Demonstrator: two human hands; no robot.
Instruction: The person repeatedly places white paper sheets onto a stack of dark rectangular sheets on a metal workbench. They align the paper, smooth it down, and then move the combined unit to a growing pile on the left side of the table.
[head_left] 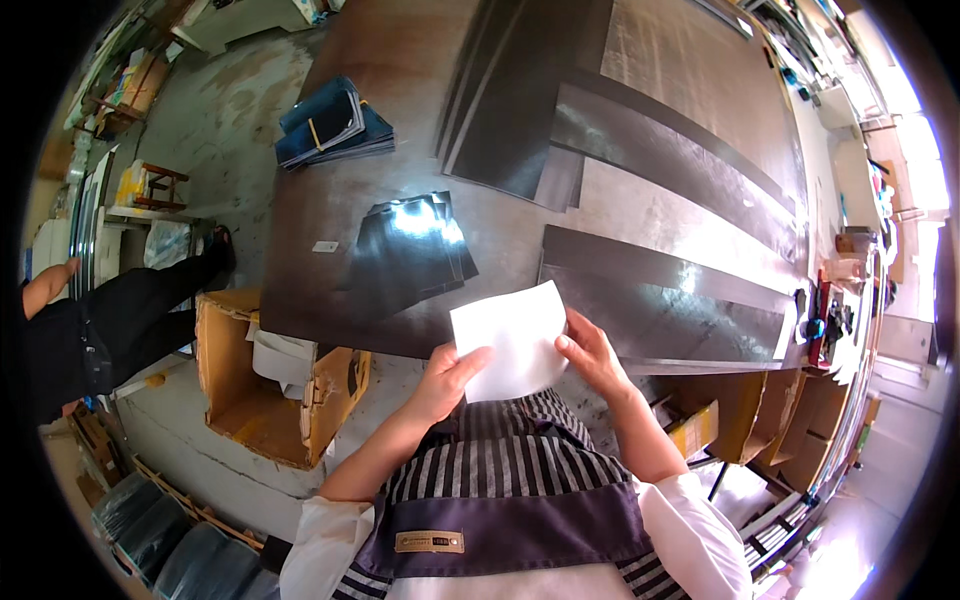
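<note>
A white sheet (512, 338), slightly curved and looking like paper, is held up in front of my apron at the table's near edge. My left hand (445, 382) grips its left side, thumb on the front face. On the opposite edge, my right hand (594, 354) pinches it between thumb and fingers. Just beyond the sheet lies a loose pile of glossy dark sheets (400, 255) on the brown table (310, 290). Farther off rests a stack of dark blue sheets (325, 138), its folded top part bound with a yellow band.
Large dark panels (660, 300) cover the table's right and far parts. A small white tag (325, 246) lies near its left edge. An open cardboard box (250, 400) with white material stands below left. Another person (110, 330) in black is at far left. Cardboard boxes (745, 420) sit below right.
</note>
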